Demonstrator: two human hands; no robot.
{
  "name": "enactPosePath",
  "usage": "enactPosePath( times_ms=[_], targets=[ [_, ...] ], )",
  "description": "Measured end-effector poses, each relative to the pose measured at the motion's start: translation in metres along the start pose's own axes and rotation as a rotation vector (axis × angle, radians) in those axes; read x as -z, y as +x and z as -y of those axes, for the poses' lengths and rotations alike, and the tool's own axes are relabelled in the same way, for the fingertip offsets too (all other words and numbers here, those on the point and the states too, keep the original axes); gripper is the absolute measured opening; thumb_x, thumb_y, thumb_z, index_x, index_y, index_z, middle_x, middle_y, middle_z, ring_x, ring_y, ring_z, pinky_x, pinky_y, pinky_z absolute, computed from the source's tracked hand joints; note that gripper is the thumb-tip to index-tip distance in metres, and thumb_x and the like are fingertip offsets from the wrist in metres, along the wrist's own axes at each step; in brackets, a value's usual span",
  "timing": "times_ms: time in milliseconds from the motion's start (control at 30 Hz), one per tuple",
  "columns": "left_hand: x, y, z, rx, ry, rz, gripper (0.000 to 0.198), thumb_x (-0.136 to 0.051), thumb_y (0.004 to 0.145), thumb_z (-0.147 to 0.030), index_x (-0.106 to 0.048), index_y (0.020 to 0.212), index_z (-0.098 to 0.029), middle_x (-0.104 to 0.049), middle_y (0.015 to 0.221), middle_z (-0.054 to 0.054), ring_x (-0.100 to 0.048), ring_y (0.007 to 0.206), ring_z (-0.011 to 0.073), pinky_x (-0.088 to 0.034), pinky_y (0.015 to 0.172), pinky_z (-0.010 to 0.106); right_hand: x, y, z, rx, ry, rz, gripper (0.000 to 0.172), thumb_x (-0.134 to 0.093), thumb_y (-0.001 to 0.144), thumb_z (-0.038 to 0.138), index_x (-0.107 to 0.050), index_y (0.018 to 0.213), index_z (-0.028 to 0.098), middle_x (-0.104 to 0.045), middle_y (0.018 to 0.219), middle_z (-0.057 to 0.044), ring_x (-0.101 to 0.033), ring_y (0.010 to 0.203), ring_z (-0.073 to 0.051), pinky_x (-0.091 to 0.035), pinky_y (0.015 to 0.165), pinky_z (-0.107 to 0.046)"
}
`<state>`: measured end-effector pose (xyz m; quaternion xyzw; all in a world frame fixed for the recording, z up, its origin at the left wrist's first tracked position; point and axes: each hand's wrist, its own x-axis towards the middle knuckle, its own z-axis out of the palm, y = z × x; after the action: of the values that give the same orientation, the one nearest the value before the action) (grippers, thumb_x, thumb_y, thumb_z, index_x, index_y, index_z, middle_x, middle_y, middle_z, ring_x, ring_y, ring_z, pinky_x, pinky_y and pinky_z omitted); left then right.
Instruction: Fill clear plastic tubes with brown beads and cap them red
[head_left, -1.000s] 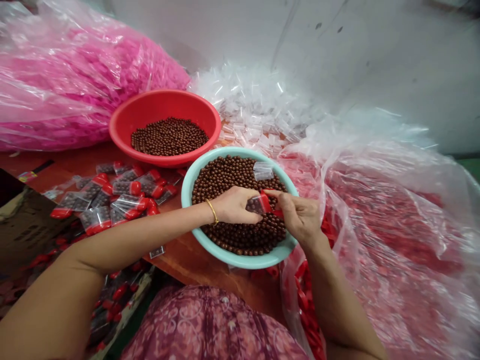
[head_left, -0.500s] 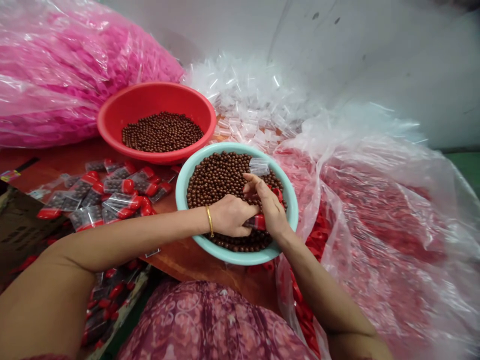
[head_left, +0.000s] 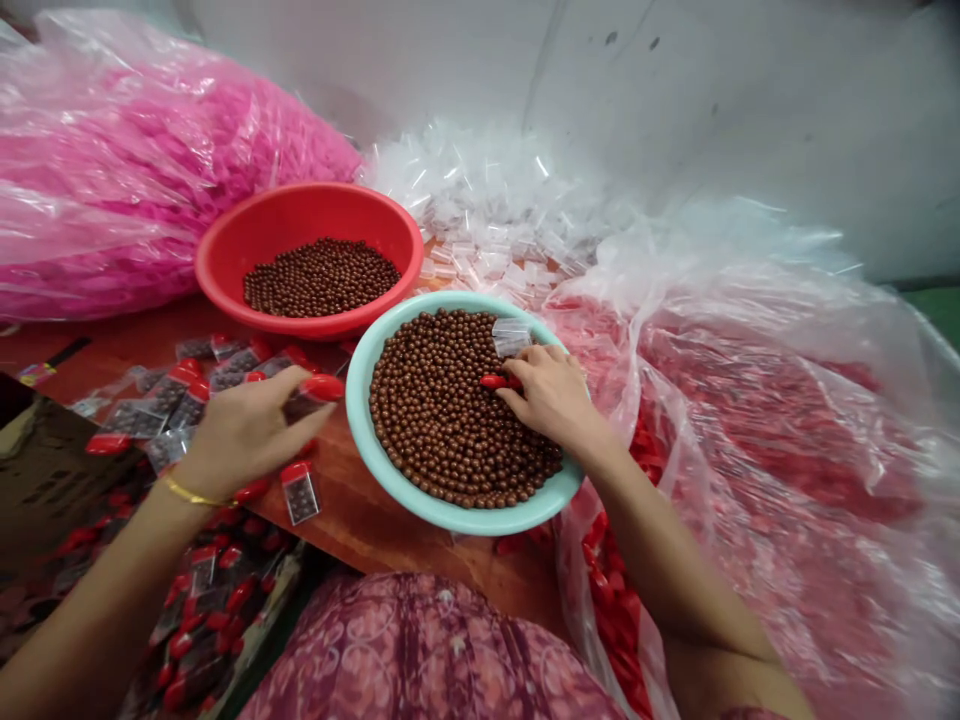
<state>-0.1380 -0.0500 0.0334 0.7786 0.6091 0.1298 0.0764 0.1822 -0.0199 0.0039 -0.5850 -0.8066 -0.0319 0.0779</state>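
Note:
My left hand, wearing a gold bracelet, is over the pile at the left. Between its thumb and index finger is a small clear container with a red cap, filled with brown balls. Over the right part of the light blue basin, my right hand has its fingers bent around a red cap. An open-looking clear container lies just beyond those fingers, on the brown balls. Part of the red cap is hidden by the fingers.
Behind the blue basin stands a red basin with more brown balls. Pink pieces fill a bag at the left; a bag of red caps lies right. Clear containers heap behind. A box of filled containers is below left.
My left hand has moved left out of the blue basin with the filled container. My right hand stays over the basin, its fingers now lower at a red cap.

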Motion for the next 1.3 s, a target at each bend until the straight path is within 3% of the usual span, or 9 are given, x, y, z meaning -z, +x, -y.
enactPosePath(
  times_ms=[133,267,400,600,767,900,1033,1167,1300],
  targets=[
    [0.001,-0.02,0.051,0.089,0.335,0.08,0.02,-0.042,0.084,-0.037,-0.046,0.07,-0.023,-0.052,0.052,-0.006,-0.051,0.053,0.0148,-0.027,0.051,0.021,-0.007,-0.004,0.006,0.094,-0.035,0.025,0.018,-0.05,0.084,0.021,-0.068,0.087,0.018,-0.062,0.097,-0.011,-0.047,0.094,-0.027,-0.035,0.084,-0.041],
    [0.01,-0.009,0.05,-0.115,0.347,0.08,0.016,-0.039,0.086,-0.03,-0.053,0.087,-0.024,-0.064,0.079,0.0,-0.058,0.073,0.0187,-0.043,0.066,0.028,-0.006,-0.019,0.009,0.179,0.051,-0.006,0.022,-0.049,0.084,0.014,-0.069,0.087,0.022,-0.061,0.101,-0.008,-0.046,0.095,-0.025,-0.034,0.083,-0.04],
    [0.009,0.039,-0.009,-0.337,0.17,0.076,0.027,-0.038,0.089,-0.026,-0.057,0.103,-0.016,-0.064,0.1,0.008,-0.059,0.094,0.0194,-0.044,0.084,0.03,-0.008,-0.032,0.013,0.246,0.173,0.022,0.027,-0.043,0.085,0.009,-0.069,0.086,0.018,-0.062,0.096,-0.009,-0.047,0.087,-0.022,-0.038,0.08,-0.037],
    [-0.052,0.133,-0.12,-0.528,0.084,0.088,0.039,-0.042,0.09,-0.034,-0.049,0.122,-0.014,-0.061,0.111,0.011,-0.057,0.105,0.0236,-0.044,0.089,0.033,-0.006,-0.034,0.015,0.247,0.316,0.063,0.03,-0.041,0.08,0.005,-0.067,0.091,0.017,-0.062,0.098,-0.007,-0.049,0.089,-0.02,-0.042,0.084,-0.036],
    [-0.081,0.177,-0.156,-0.543,0.14,0.171,0.036,-0.044,0.088,-0.028,-0.051,0.119,-0.012,-0.058,0.114,0.015,-0.058,0.106,0.0252,-0.045,0.083,0.032,0.001,-0.032,0.018,0.227,0.309,0.088,0.027,-0.042,0.089,0.025,-0.067,0.081,0.017,-0.063,0.095,-0.007,-0.051,0.086,-0.02,-0.041,0.084,-0.039],
    [-0.069,0.171,-0.145,-0.597,0.255,0.162,0.03,-0.033,0.091,-0.017,-0.055,0.109,-0.009,-0.064,0.102,0.015,-0.061,0.099,0.0224,-0.045,0.081,0.03,-0.004,-0.033,0.016,0.181,0.254,0.02,0.02,-0.057,0.083,0.032,-0.065,0.094,0.017,-0.061,0.106,-0.01,-0.051,0.094,-0.023,-0.041,0.084,-0.038],
    [-0.043,0.138,-0.116,-0.613,0.383,0.209,0.026,-0.036,0.089,-0.014,-0.055,0.105,-0.006,-0.068,0.086,0.015,-0.065,0.085,0.0232,-0.047,0.073,0.03,-0.012,-0.036,0.016,0.018,0.119,-0.099,0.046,-0.057,0.081,0.029,-0.05,0.122,0.009,-0.056,0.118,-0.018,-0.049,0.101,-0.029,-0.038,0.087,-0.042],
    [-0.035,0.107,-0.097,-0.55,0.484,0.44,0.019,-0.044,0.081,-0.005,-0.063,0.082,-0.008,-0.068,0.085,0.018,-0.067,0.085,0.0272,-0.049,0.068,0.032,-0.014,-0.038,0.018,-0.087,-0.029,-0.071,0.026,-0.05,0.085,0.032,-0.061,0.099,0.012,-0.063,0.097,-0.014,-0.05,0.089,-0.029,-0.034,0.08,-0.042],
    [-0.06,0.1,-0.101,-0.595,0.421,0.521,0.022,-0.043,0.081,-0.004,-0.064,0.085,-0.008,-0.068,0.091,0.018,-0.066,0.089,0.0282,-0.05,0.07,0.034,-0.014,-0.038,0.019,-0.053,-0.089,-0.068,0.016,-0.046,0.084,0.022,-0.059,0.076,0.015,-0.063,0.08,-0.011,-0.051,0.081,-0.026,-0.03,0.078,-0.04]
  ],
)
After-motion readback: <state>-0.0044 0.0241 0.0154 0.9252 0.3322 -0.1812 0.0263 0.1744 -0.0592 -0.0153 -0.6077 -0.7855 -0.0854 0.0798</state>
